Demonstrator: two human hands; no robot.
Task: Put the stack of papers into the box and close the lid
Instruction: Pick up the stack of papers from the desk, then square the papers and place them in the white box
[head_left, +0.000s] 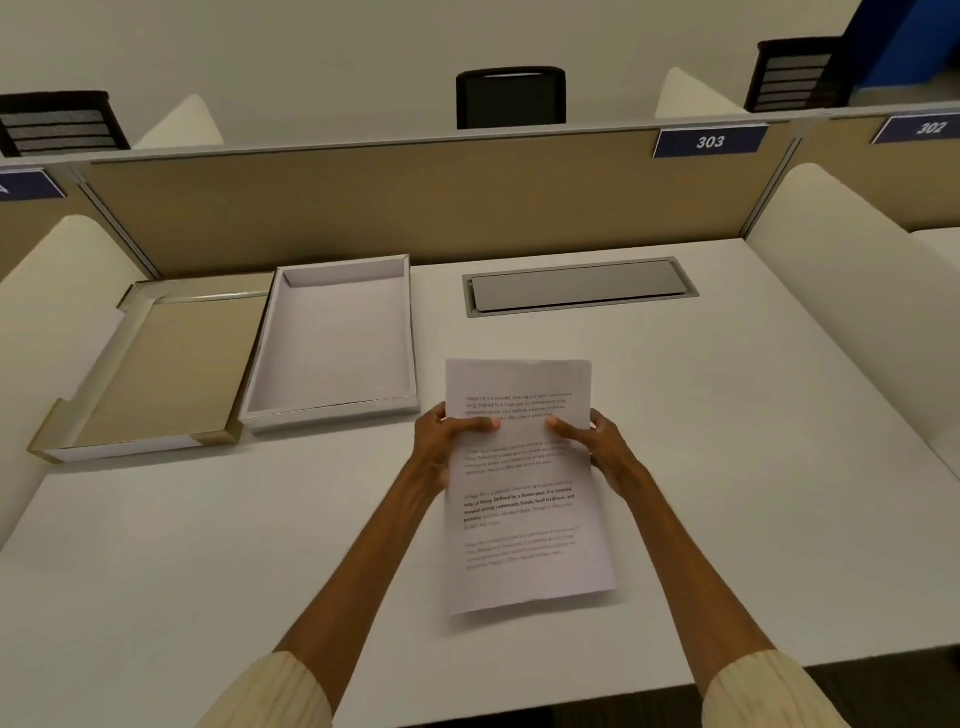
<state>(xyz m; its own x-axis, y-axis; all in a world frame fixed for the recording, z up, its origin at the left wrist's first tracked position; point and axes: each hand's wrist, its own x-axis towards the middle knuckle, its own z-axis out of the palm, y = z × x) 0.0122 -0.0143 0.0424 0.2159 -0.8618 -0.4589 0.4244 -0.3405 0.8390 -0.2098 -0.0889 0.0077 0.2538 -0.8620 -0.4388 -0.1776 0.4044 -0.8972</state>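
A stack of printed white papers (524, 519) is held upright-tilted above the white desk, its lower edge close to the desk. My left hand (441, 447) grips its left edge and my right hand (605, 447) grips its right edge, thumbs on the front page. To the left, near the back of the desk, sits an open shallow white box (270, 384) with nothing in it. Its lid (104, 374) lies upside down beside it on the left, showing a tan inner face.
A grey cable hatch (576, 288) is set into the desk (753, 467) behind the papers. A tan partition (363, 202) with a sign reading 303 closes the back. Cream side dividers stand left and right. A black chair back shows beyond the partition.
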